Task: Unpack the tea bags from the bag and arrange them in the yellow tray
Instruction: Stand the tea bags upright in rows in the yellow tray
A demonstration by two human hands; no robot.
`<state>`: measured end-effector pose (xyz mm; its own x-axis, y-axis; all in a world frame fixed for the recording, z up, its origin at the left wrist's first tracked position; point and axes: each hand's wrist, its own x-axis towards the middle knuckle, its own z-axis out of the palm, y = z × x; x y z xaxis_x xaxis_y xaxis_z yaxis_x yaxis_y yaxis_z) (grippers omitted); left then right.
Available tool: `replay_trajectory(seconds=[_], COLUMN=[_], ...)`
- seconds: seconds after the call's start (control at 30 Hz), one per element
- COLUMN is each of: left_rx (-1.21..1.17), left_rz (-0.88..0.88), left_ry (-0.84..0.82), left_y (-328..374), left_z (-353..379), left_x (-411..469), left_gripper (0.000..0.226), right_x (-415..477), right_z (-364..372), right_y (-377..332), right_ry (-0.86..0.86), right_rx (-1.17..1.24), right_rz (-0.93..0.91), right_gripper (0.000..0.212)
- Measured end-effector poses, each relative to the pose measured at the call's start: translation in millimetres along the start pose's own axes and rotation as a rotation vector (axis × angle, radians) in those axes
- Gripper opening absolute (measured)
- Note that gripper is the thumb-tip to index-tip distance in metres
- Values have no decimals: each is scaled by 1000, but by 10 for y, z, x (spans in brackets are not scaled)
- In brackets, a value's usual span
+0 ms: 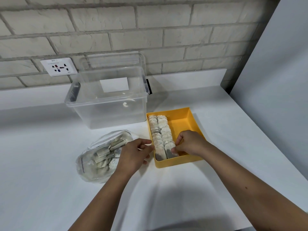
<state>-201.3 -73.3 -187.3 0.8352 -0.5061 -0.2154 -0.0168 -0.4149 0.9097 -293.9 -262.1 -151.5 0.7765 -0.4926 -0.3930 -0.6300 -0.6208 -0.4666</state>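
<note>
White paper tea bags (160, 130) rowed in rectangular yellow plastic tray (183, 120).
Right hand (190, 143) pinches nearest bag (169, 150); left hand (133, 154) curls beside tray, hold unclear.

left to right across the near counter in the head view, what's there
clear bag of tea bags, left hand, two rows of tea bags in the yellow tray, right hand pinching the front tea bag

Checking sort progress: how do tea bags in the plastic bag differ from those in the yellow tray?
Bagged tea bags lie jumbled in the plastic bag; tray tea bags overlap in two neat rows in the yellow tray. Bagged ones sit behind clear film; tray ones are uncovered. Both are pale.
</note>
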Motion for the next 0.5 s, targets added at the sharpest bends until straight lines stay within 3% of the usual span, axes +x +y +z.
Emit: replay_trajectory(seconds=[0.23, 0.5], left_rx=[-105, -92], left_rz=[50, 86], left_ry=[26, 293], left_y=[111, 0], left_z=[-211, -1120], left_x=[-115, -265], left_gripper=[9, 11], right_x=[-187, -380], right_z=[-8, 367], right_y=[-260, -692], right_ry=[165, 215], right_rx=[61, 325], right_rz=[-114, -311], right_gripper=[28, 7])
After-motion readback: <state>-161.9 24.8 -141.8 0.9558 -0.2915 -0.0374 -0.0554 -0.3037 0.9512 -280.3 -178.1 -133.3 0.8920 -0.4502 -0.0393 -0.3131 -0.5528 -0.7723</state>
